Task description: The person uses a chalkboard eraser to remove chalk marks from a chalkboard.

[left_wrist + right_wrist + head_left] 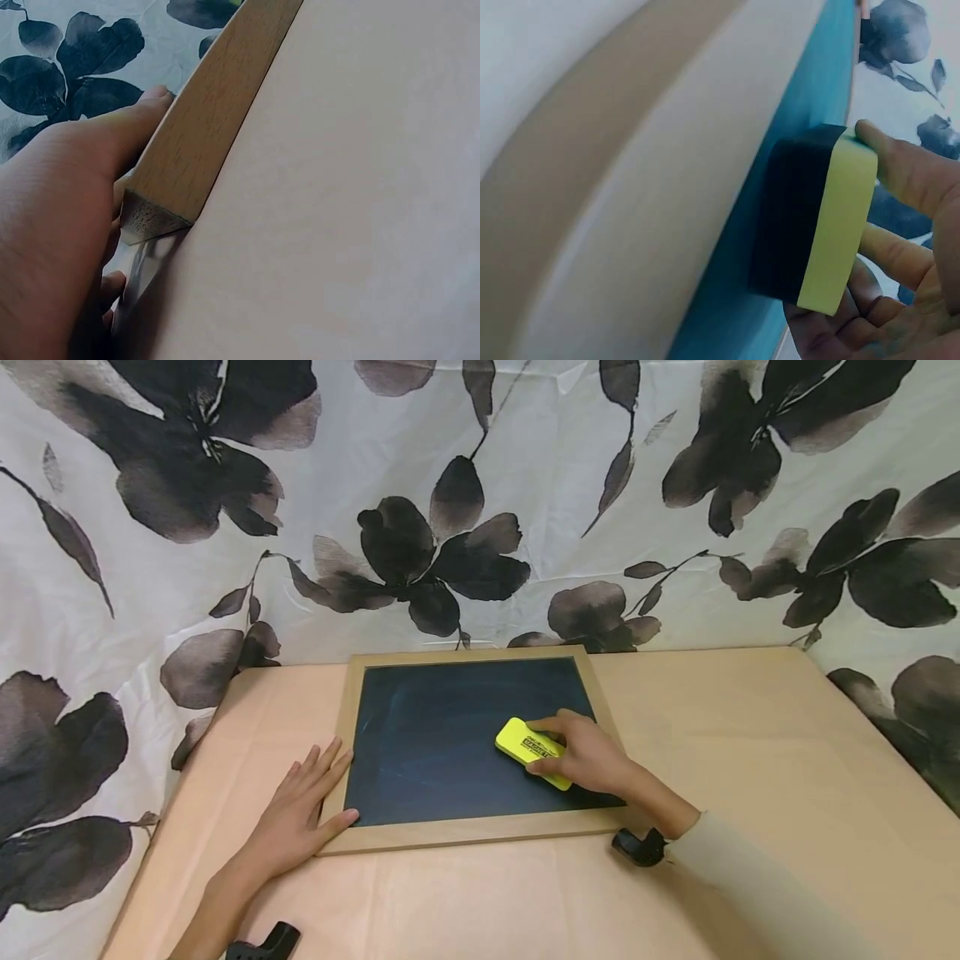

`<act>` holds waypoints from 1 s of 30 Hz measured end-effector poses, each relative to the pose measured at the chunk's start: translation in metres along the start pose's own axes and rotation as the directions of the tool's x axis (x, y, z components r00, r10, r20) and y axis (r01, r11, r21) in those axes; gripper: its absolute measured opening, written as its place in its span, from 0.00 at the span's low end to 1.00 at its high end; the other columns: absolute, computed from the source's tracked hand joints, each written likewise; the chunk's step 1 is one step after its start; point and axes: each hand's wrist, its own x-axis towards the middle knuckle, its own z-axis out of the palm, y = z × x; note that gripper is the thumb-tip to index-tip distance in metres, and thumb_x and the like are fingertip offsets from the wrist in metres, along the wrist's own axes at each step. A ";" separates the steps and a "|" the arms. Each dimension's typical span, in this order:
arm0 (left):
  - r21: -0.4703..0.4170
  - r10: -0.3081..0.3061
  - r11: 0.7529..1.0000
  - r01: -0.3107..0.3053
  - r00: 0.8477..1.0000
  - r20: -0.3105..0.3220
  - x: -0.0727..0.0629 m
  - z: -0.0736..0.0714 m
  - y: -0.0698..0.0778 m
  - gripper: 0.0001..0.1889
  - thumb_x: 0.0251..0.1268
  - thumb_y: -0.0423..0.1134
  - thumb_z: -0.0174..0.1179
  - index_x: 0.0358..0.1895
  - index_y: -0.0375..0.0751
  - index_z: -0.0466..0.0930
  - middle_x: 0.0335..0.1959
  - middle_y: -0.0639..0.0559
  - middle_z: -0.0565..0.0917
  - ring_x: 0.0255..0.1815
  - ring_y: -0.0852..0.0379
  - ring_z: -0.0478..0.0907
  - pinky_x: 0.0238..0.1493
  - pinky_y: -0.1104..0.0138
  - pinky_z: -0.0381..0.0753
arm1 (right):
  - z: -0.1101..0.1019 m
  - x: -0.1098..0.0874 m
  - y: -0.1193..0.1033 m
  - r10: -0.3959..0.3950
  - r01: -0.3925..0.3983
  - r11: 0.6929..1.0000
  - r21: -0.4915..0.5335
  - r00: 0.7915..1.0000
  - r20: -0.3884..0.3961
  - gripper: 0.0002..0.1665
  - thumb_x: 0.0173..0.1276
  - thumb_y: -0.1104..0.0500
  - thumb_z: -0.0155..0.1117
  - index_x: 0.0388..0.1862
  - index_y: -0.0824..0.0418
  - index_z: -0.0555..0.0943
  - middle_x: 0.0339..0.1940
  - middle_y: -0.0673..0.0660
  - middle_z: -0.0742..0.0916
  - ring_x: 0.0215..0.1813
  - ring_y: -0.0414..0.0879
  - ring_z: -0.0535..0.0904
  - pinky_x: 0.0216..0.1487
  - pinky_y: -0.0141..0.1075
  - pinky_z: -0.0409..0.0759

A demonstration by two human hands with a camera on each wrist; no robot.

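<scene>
A small chalkboard (pixel 450 727) with a light wooden frame lies on the table, faint chalk smears across its dark surface. My right hand (pixel 588 752) grips a yellow board eraser (pixel 517 739) between thumb and fingers over the right half of the board. In the right wrist view, the eraser's dark felt side (pixel 791 217) faces the board, right at its surface. At the lower left corner, my left hand (pixel 296 818) rests on the wooden frame (pixel 210 112) with fingers spread and straight. The left wrist view shows the thumb along the frame and the other fingers partly hidden behind its corner.
The board sits on a light tan table (pixel 750 735), its back edge near a white curtain (pixel 570 468) with dark flowers. Each wrist wears a black device; the right one (pixel 639 847) is just below the board's lower right corner.
</scene>
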 end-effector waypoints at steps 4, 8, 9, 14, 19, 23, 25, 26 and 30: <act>-0.004 -0.003 1.000 0.003 1.000 -0.008 -0.001 -0.002 0.001 0.41 0.62 0.53 0.61 0.76 0.47 0.54 0.77 0.45 0.50 0.75 0.37 0.43 0.71 0.45 0.39 | 0.012 0.013 -0.021 0.007 -0.007 1.000 -0.029 1.000 0.002 0.37 0.52 0.51 0.77 0.61 0.61 0.79 0.31 0.51 0.75 0.32 0.46 0.70 0.30 0.36 0.69; -0.010 0.003 1.000 -0.003 1.000 -0.004 0.000 -0.002 0.001 0.41 0.63 0.52 0.61 0.76 0.47 0.54 0.77 0.44 0.50 0.75 0.37 0.43 0.71 0.44 0.39 | 0.022 0.025 -0.039 0.011 -0.010 0.999 -0.054 1.000 0.004 0.37 0.51 0.50 0.78 0.61 0.60 0.79 0.31 0.51 0.75 0.32 0.45 0.70 0.29 0.35 0.69; -0.010 0.003 1.000 -0.003 1.000 -0.002 0.001 -0.002 0.002 0.41 0.63 0.52 0.61 0.76 0.47 0.54 0.77 0.44 0.50 0.75 0.37 0.43 0.71 0.44 0.39 | 0.025 0.027 -0.043 0.010 -0.010 0.998 -0.059 1.000 0.009 0.37 0.52 0.50 0.77 0.61 0.59 0.79 0.32 0.51 0.75 0.32 0.45 0.70 0.29 0.35 0.69; -0.009 -0.003 1.000 0.003 1.000 0.001 -0.001 -0.002 0.003 0.41 0.63 0.52 0.61 0.76 0.46 0.54 0.76 0.43 0.50 0.75 0.36 0.44 0.71 0.44 0.39 | 0.038 0.042 -0.064 -0.005 0.009 0.997 -0.075 0.998 0.056 0.37 0.54 0.48 0.76 0.62 0.57 0.78 0.34 0.51 0.76 0.32 0.45 0.70 0.29 0.35 0.69; -0.001 -0.003 1.000 0.003 1.000 0.002 0.001 -0.003 0.003 0.41 0.62 0.53 0.61 0.75 0.46 0.55 0.76 0.43 0.50 0.75 0.36 0.44 0.71 0.43 0.40 | 0.054 0.059 -0.087 -0.056 0.065 0.995 -0.082 0.993 0.104 0.37 0.56 0.46 0.74 0.64 0.56 0.76 0.36 0.52 0.76 0.32 0.44 0.71 0.28 0.34 0.70; -0.003 -0.012 1.000 0.012 1.000 0.008 0.001 -0.002 0.003 0.41 0.62 0.53 0.62 0.75 0.47 0.55 0.77 0.44 0.50 0.75 0.37 0.44 0.71 0.43 0.40 | 0.064 0.071 -0.100 -0.097 0.104 0.994 -0.044 0.986 0.134 0.37 0.55 0.47 0.74 0.64 0.55 0.76 0.35 0.50 0.75 0.32 0.43 0.70 0.28 0.33 0.68; -0.002 -0.016 1.000 0.016 1.000 0.012 0.001 -0.003 0.003 0.41 0.62 0.53 0.62 0.76 0.47 0.55 0.77 0.45 0.50 0.75 0.37 0.44 0.71 0.44 0.40 | 0.067 0.075 -0.105 -0.122 0.127 0.992 -0.027 0.981 0.153 0.37 0.55 0.46 0.74 0.64 0.54 0.77 0.34 0.50 0.74 0.32 0.43 0.70 0.28 0.32 0.68; 0.000 -0.018 1.000 0.018 1.000 0.014 0.001 -0.003 0.002 0.41 0.62 0.53 0.61 0.76 0.47 0.54 0.77 0.45 0.50 0.75 0.37 0.44 0.71 0.44 0.40 | 0.069 0.077 -0.107 -0.133 0.139 0.990 -0.025 0.978 0.162 0.37 0.55 0.46 0.74 0.63 0.54 0.77 0.34 0.49 0.74 0.32 0.43 0.70 0.28 0.32 0.67; 0.006 -0.027 1.000 0.027 1.000 0.017 0.001 -0.003 0.001 0.41 0.62 0.54 0.61 0.76 0.47 0.54 0.77 0.46 0.50 0.75 0.37 0.43 0.71 0.44 0.40 | 0.069 0.080 -0.113 -0.176 0.188 0.981 -0.046 0.964 0.198 0.36 0.56 0.45 0.73 0.64 0.53 0.77 0.32 0.49 0.73 0.31 0.43 0.69 0.28 0.31 0.66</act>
